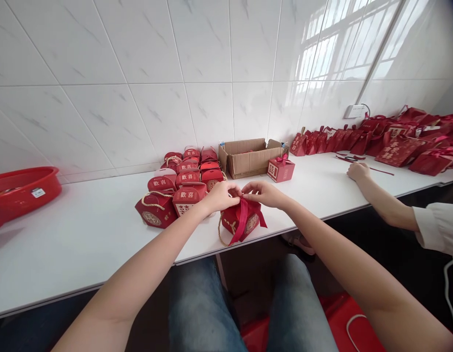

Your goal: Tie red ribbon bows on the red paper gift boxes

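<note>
A small red gift box (pixel 243 222) with a rope handle stands at the near edge of the white table (pixel 83 234). A red ribbon (pixel 242 218) runs over its top and hangs down its front. My left hand (pixel 222 195) and my right hand (pixel 265 192) meet above the box, both pinching the ribbon at the top. Just behind and to the left sits a cluster of several red gift boxes (pixel 182 178).
An open cardboard box (pixel 248 157) stands against the tiled wall, a ribboned red box (pixel 281 168) beside it. A red basin (pixel 23 188) sits far left. At right, another person's hand (pixel 358 171) rests on the table near loose ribbons and many red boxes (pixel 395 139).
</note>
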`<action>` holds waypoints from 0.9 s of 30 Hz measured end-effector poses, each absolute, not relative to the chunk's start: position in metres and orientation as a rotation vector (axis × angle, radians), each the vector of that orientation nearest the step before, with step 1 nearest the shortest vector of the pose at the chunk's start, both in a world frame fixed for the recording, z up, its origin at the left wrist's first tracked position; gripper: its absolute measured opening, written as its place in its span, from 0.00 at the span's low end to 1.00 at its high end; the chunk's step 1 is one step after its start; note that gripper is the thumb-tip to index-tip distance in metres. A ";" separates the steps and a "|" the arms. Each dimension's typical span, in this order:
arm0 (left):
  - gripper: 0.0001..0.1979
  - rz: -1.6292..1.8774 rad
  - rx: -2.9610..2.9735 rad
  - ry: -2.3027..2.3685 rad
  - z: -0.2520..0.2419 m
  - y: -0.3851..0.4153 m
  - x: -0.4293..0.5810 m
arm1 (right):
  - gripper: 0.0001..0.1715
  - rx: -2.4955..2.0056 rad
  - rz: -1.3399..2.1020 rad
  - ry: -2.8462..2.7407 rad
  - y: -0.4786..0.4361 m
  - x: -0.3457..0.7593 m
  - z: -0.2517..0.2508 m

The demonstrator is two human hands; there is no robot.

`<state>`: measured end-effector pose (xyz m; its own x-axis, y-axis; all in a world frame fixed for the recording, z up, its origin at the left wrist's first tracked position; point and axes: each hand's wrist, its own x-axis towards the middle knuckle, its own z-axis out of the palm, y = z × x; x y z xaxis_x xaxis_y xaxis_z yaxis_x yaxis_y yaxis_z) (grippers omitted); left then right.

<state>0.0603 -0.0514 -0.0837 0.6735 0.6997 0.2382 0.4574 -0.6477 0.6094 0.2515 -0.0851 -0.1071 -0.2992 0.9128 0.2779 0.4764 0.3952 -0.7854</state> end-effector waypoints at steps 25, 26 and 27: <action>0.11 0.581 2.434 0.998 -0.081 -0.054 0.039 | 0.21 -1.127 0.623 -2.190 -0.096 0.265 -0.106; 0.11 0.588 2.424 0.988 -0.080 -0.055 0.039 | 0.19 -1.145 0.623 -2.145 -0.097 0.266 -0.106; 0.10 0.590 2.415 0.968 -0.080 -0.055 0.038 | 0.17 -1.167 0.626 -2.112 -0.098 0.266 -0.106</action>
<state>0.0380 -0.0549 -0.0805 0.6588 0.7216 0.2130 0.5197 -0.6411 0.5647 0.2665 -0.0977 -0.1057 -0.4030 0.8644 0.3008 0.5606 0.4930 -0.6654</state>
